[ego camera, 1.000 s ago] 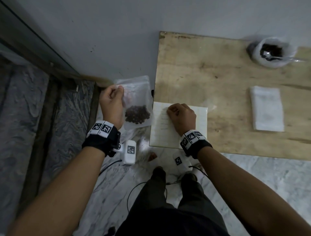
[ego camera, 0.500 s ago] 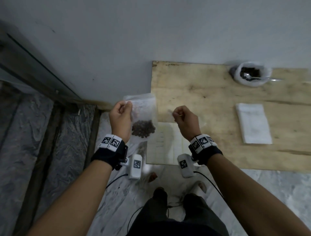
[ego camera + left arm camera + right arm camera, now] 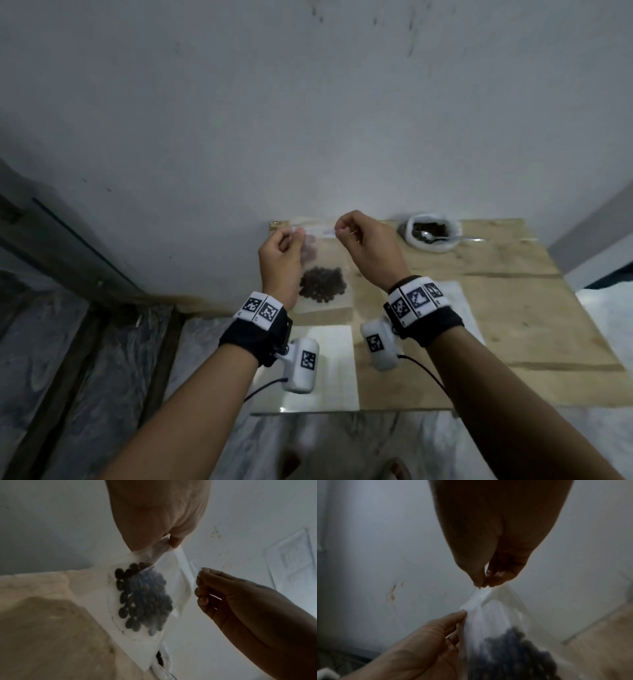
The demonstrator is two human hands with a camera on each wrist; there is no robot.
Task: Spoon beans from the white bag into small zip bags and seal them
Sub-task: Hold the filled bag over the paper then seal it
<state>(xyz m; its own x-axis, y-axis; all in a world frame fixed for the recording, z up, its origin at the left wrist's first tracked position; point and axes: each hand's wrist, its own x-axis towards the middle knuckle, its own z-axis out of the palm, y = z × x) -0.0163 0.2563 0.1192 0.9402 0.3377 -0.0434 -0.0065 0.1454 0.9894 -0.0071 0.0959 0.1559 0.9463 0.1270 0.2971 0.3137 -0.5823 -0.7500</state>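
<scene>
A small clear zip bag (image 3: 325, 250) with dark beans (image 3: 322, 283) in its bottom hangs upright above the wooden board's left end. My left hand (image 3: 297, 235) pinches its top left corner. At the top right end, my right hand (image 3: 339, 231) pinches the zip strip. The left wrist view shows the bag (image 3: 145, 599) hanging from my left hand (image 3: 171, 540), with my right hand (image 3: 199, 577) on the zip edge. In the right wrist view my right hand (image 3: 481, 585) pinches the bunched top of the bag (image 3: 488, 615). The white bag (image 3: 432, 232) of beans, with a spoon (image 3: 455, 237) in it, stands at the board's far edge.
The wooden board (image 3: 496, 329) lies on a marble floor against a grey wall. A white sheet (image 3: 329, 363) sits at its near left corner. A flat pile of empty bags (image 3: 459, 298) lies under my right wrist. A dark door track (image 3: 85, 325) runs at left.
My right hand left the white sheet, rose and took hold of the bag's top right end. Both hands lifted the bag over the board. The head view tilted up.
</scene>
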